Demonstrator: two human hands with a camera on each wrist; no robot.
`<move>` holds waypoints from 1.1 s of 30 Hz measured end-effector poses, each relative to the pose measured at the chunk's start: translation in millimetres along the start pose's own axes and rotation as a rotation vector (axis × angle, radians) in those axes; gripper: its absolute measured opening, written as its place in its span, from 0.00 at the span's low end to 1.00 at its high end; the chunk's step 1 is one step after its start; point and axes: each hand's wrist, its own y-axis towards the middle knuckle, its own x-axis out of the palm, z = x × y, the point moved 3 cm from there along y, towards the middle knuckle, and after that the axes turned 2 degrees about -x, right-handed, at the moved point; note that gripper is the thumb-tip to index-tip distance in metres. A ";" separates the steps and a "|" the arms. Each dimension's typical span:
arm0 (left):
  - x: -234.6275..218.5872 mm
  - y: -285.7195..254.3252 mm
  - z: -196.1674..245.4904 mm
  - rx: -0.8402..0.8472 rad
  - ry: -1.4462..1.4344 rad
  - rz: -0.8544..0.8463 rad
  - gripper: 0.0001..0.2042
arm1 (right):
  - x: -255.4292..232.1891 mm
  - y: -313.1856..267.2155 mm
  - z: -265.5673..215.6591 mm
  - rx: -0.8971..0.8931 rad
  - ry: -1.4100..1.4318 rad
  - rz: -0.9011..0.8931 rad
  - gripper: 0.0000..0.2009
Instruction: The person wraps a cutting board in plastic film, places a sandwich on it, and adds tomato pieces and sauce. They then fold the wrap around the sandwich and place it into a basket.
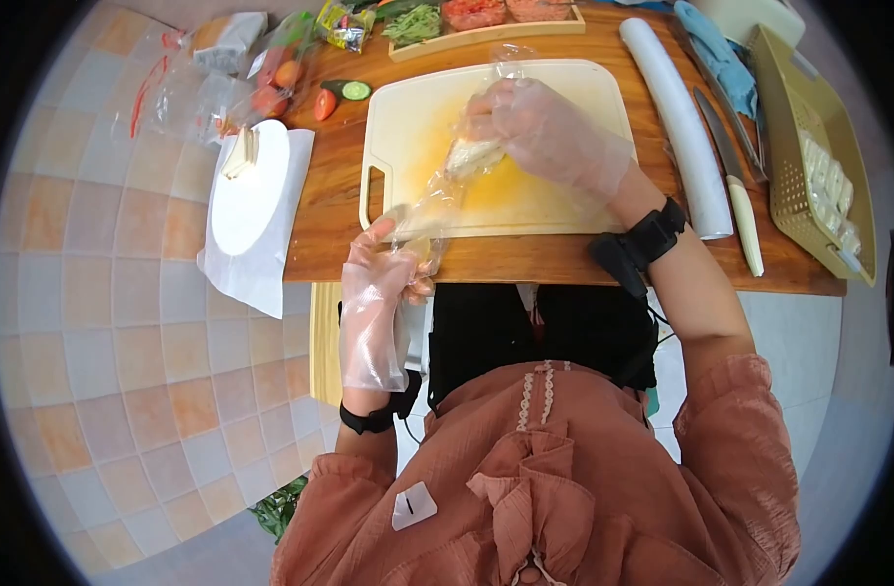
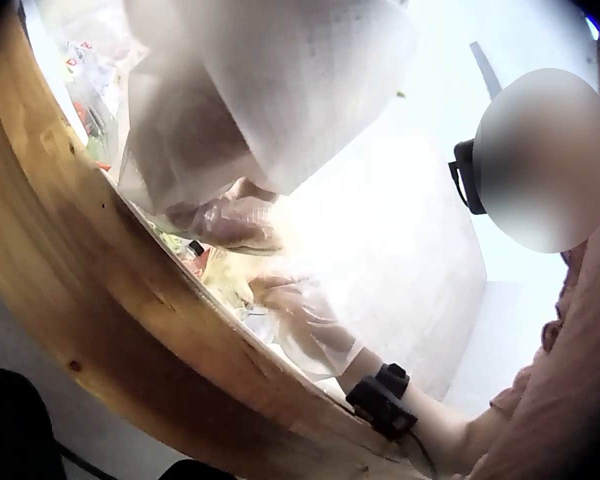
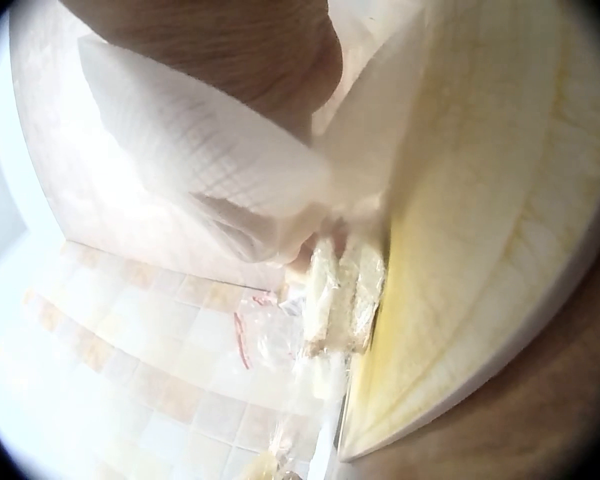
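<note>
Over the cutting board (image 1: pixel 584 88), my right hand (image 1: pixel 545 122) in a clear plastic glove grips a pale sandwich (image 1: pixel 474 156) wrapped in plastic film. The right wrist view shows the cut side of this sandwich (image 3: pixel 345 295), with layered white slices under shiny film. A twisted tail of plastic wrap (image 1: pixel 435 207) runs from the sandwich toward the board's near left edge. There my left hand (image 1: pixel 379 303), also gloved, holds the tail between its fingers. In the left wrist view, glove plastic covers much of the left hand (image 2: pixel 230 220).
At left, bread slices (image 1: pixel 240 156) stand on a white plate (image 1: pixel 242 217). A cut tomato (image 1: pixel 325 104) and cucumber (image 1: pixel 352 90) lie behind. Right of the board are a film roll (image 1: pixel 677 127), a knife (image 1: pixel 730 176) and a basket (image 1: pixel 794 200) with wrapped pieces. A vegetable tray (image 1: pixel 525 34) stands behind.
</note>
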 end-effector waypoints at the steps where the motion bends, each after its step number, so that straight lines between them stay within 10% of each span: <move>1: 0.5 -2.0 0.0 0.034 -0.069 -0.019 0.22 | 0.9 0.2 -0.5 -0.009 -0.012 -0.002 0.11; 21: -32.6 -25.2 10.0 0.216 0.200 -0.141 0.27 | 7.6 -3.6 -5.8 0.084 0.192 -0.019 0.18; 25: -52.7 4.4 7.5 0.474 0.556 0.031 0.30 | 5.5 -3.5 -5.3 0.091 0.212 -0.016 0.19; 27: -40.8 3.2 17.1 1.030 1.164 0.002 0.33 | 6.0 -2.8 -5.6 0.094 0.215 -0.031 0.20; 33: -8.4 10.5 24.0 1.266 1.233 -0.094 0.30 | 7.1 -2.2 -3.0 0.140 0.152 -0.042 0.20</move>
